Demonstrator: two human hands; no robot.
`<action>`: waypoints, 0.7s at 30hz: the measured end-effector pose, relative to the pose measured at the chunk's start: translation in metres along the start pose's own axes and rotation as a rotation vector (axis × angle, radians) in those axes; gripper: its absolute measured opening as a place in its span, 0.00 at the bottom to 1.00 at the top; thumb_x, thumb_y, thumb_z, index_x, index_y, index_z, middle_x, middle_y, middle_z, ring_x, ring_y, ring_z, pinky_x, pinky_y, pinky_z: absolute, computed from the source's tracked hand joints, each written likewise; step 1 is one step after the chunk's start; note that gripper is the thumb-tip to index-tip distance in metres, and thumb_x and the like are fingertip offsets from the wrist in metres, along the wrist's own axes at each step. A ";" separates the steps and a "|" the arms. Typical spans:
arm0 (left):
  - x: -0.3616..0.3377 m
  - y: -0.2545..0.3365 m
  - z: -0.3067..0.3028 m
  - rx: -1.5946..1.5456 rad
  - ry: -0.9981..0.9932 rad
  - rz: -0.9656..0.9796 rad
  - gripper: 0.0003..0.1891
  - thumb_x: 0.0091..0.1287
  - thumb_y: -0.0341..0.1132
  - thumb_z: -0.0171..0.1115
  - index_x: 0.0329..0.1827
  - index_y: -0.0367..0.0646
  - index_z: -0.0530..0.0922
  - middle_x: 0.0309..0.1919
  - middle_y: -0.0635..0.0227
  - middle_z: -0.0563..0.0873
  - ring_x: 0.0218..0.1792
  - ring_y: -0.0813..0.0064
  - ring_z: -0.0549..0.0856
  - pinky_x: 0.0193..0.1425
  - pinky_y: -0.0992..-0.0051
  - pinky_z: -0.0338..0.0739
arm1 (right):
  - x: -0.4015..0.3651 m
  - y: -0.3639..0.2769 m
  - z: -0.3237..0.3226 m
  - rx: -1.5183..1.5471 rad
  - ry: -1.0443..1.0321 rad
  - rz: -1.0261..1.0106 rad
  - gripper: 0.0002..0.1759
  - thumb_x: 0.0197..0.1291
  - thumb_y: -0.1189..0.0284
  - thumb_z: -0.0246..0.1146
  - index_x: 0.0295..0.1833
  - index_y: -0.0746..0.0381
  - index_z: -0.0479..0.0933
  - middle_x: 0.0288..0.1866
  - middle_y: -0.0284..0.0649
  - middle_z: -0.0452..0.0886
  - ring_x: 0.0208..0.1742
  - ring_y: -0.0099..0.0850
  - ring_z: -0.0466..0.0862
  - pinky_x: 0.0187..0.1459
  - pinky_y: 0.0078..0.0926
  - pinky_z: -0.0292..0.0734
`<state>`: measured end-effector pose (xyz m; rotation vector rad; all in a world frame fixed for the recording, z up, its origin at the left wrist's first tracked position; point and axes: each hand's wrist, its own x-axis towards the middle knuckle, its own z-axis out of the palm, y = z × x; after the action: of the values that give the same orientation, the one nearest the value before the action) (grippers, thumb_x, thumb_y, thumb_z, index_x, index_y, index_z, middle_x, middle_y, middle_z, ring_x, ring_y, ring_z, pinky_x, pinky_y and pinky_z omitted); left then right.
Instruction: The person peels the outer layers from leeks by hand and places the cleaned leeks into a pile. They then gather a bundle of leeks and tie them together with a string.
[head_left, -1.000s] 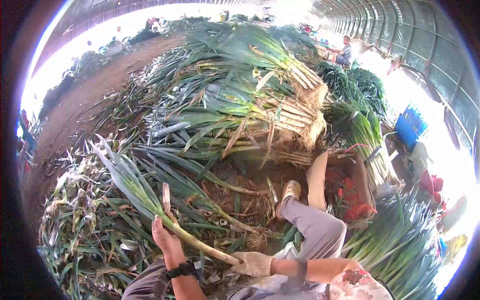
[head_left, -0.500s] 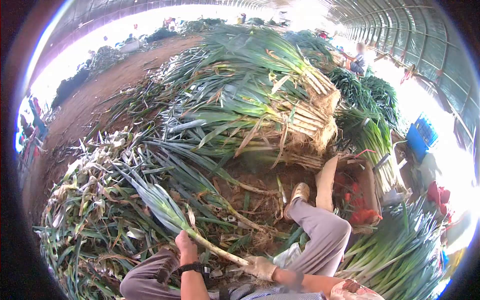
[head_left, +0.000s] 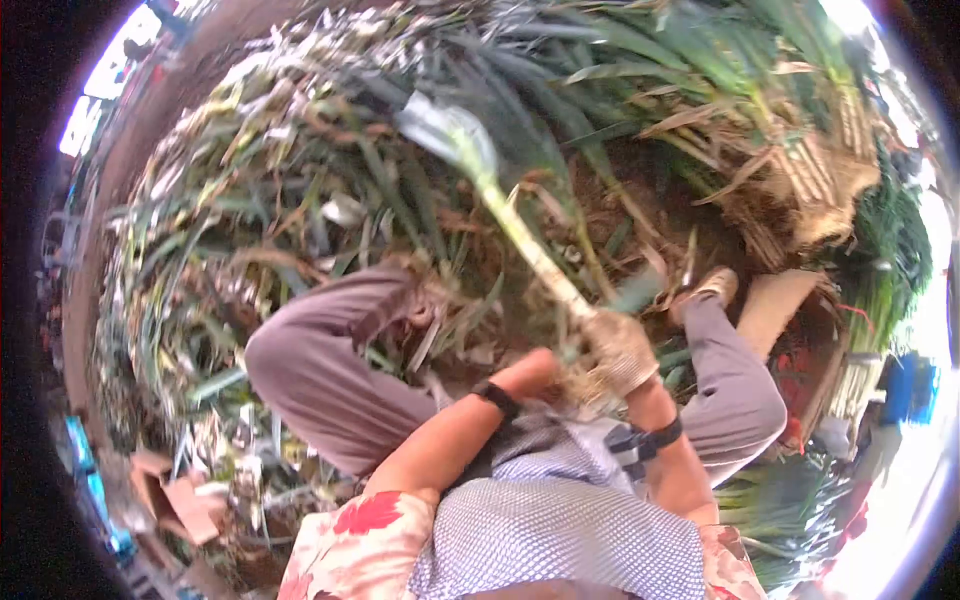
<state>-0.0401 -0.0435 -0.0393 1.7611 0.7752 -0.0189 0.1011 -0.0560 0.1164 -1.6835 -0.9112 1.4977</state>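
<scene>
- Head view, blurred: the left hand (head_left: 540, 368) has its fingers hidden, so I cannot tell its grip.
- A box (head_left: 775, 300) at the right holds something red, too blurred to name.
- The gloved right hand (head_left: 620, 350) is clenched round the leek (head_left: 520, 235) at its root end, mid-frame. The pale stalk slants up-left into green leaves.

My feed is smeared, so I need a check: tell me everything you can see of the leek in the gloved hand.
The leek is one long stalk, with a pale cream-green shaft that widens into blurred grey-green leaves at the top. It tilts up and to the left above the lap. Its lower end sits inside the gloved right hand, which is closed around it. The bare left hand lies right beside that end, but whether it touches cannot be told. Motion blur hides finer detail.
</scene>
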 end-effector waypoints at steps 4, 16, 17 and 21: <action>0.038 -0.044 0.027 -0.194 0.265 -0.234 0.16 0.56 0.47 0.59 0.34 0.41 0.78 0.31 0.59 0.82 0.31 0.66 0.79 0.37 0.68 0.74 | 0.003 -0.002 -0.001 -0.099 -0.026 -0.068 0.13 0.62 0.66 0.55 0.42 0.66 0.76 0.27 0.31 0.77 0.25 0.17 0.71 0.26 0.15 0.67; 0.016 0.021 -0.164 -1.038 1.054 -0.222 0.12 0.57 0.34 0.64 0.36 0.33 0.78 0.24 0.69 0.80 0.21 0.79 0.78 0.25 0.79 0.74 | -0.020 0.013 0.033 -0.993 0.273 -0.504 0.24 0.53 0.65 0.60 0.54 0.67 0.70 0.29 0.46 0.78 0.28 0.40 0.80 0.29 0.34 0.76; 0.014 0.024 -0.165 -0.985 1.040 -0.269 0.12 0.57 0.35 0.64 0.37 0.34 0.77 0.26 0.69 0.80 0.23 0.79 0.79 0.25 0.78 0.74 | -0.020 0.015 0.031 -1.020 0.284 -0.530 0.24 0.53 0.65 0.60 0.54 0.66 0.70 0.29 0.46 0.78 0.28 0.39 0.80 0.29 0.33 0.76; 0.005 0.027 -0.165 -0.705 1.044 -0.450 0.14 0.53 0.36 0.68 0.31 0.31 0.78 0.22 0.66 0.81 0.21 0.79 0.79 0.23 0.80 0.72 | -0.020 0.016 0.028 -1.114 0.274 -0.518 0.25 0.52 0.66 0.60 0.55 0.65 0.70 0.30 0.45 0.78 0.28 0.38 0.80 0.30 0.32 0.75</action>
<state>-0.0830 0.0983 0.0391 0.8038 1.6579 0.8246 0.0726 -0.0805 0.1103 -2.0225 -2.0291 0.3381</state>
